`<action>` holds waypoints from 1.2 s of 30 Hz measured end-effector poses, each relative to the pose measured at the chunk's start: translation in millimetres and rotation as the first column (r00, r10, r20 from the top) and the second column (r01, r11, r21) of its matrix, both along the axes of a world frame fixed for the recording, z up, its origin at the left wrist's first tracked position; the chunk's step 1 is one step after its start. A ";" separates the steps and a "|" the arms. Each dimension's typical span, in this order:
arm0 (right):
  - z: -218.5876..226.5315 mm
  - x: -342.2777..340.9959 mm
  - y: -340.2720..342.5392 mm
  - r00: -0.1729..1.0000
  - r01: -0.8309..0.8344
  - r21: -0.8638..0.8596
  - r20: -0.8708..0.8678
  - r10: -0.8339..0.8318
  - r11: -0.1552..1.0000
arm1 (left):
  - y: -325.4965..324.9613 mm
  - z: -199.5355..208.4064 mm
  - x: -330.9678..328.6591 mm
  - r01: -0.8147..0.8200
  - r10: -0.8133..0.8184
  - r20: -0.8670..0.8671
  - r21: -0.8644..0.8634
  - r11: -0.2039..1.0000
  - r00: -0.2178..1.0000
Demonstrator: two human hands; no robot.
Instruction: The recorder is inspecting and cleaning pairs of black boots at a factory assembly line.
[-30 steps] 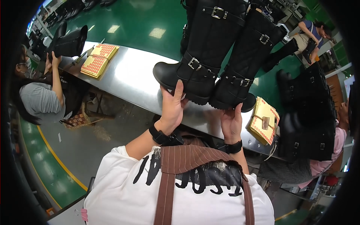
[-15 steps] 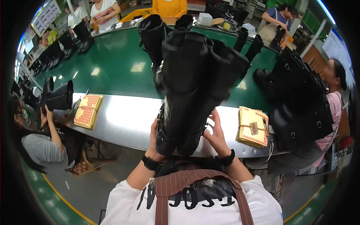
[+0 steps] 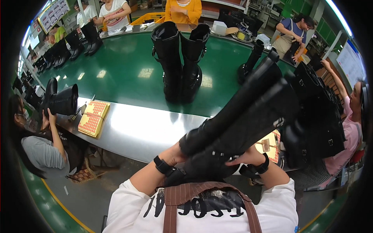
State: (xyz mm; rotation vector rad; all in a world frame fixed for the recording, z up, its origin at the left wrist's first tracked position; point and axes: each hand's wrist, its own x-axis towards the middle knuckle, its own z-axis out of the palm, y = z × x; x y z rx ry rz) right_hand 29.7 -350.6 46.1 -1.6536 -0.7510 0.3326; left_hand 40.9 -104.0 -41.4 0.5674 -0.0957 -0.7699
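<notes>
A pair of tall black boots (image 3: 237, 120) is held close to my body, shafts tilted up to the right and blurred by motion. At the foot end, my left hand (image 3: 175, 154) is closed on the boots, its fingers mostly hidden beneath them. My right hand (image 3: 248, 156) grips the lower side near the buckles. Beyond them a second pair of black buckled boots (image 3: 172, 66) stands upright on the green tabletop (image 3: 124, 66).
A yellow card stack (image 3: 93, 118) lies left on the metal edge (image 3: 136, 132); another stack (image 3: 272, 145) is partly hidden at right. Many black boots (image 3: 314, 112) crowd the right side. Co-workers sit at both sides, the left one holding a boot (image 3: 62, 99); others stand opposite.
My hands have tipped the upright boots over to the right and drawn them nearer my body. The standing pair behind now shows fully. The co-worker at right has raised an arm to the boots.
</notes>
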 end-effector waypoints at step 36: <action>-108.5 447.9 60.0 0.800 0.583 -0.791 0.518 -0.303 0.187 | 116.0 -34.4 36.0 -0.281 0.322 -0.211 0.203 0.938 0.923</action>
